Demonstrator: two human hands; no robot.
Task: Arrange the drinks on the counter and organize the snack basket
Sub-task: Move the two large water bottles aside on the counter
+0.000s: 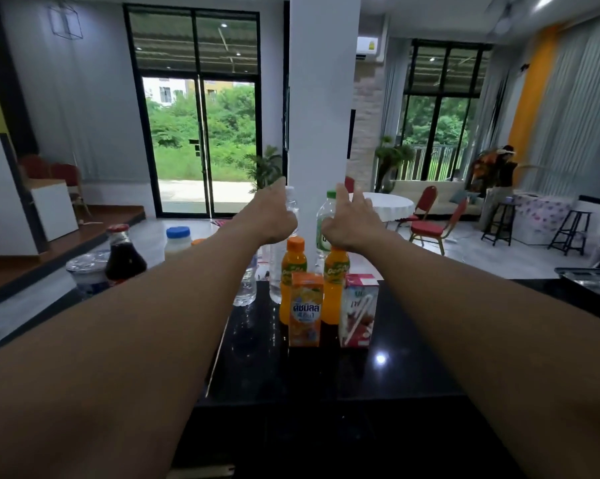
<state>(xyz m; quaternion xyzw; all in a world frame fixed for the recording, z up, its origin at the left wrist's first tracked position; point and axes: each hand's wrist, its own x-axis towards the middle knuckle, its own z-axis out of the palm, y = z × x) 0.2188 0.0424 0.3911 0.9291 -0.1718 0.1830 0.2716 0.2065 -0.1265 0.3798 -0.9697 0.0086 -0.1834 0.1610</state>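
Counter [412, 340]: a glossy black top, on which the drinks are stood in ranks near the far edge. No snack basket can be seen, so that half of the task is judged to be undone.

Left hand [274, 216]: reached out to the clear water bottle [275, 274] at the back and laid against its upper part. One digit is raised, the rest are hidden behind the hand, so whether the bottle is gripped cannot be told.

Right hand [350, 219]: held at the green-capped bottle [323, 236], fingers spread and lifted. The thumb is close to the bottle's shoulder, but contact cannot be confirmed.

Back row: the step in hand is judged to be the squaring of these two tall bottles behind the shorter drinks. They should be steadied low on the body rather than near the cap, and slid rather than lifted, since the polished top offers little grip and a tall bottle is easily tipped. Labels are best turned forward and the gap between the pair matched to the row in front.

Unsorted drinks: a dark soda bottle [124, 257] and a blue-capped white bottle [178, 240] are left well apart to the left, to be brought in afterwards.

Orange juice bottles [293, 261]: two are stood side by side just below the wrists. The forearms should be kept high so these are not knocked.

Cartons: an orange carton [305, 309] and a pink carton [357, 309] are set in front, upright, near each other.
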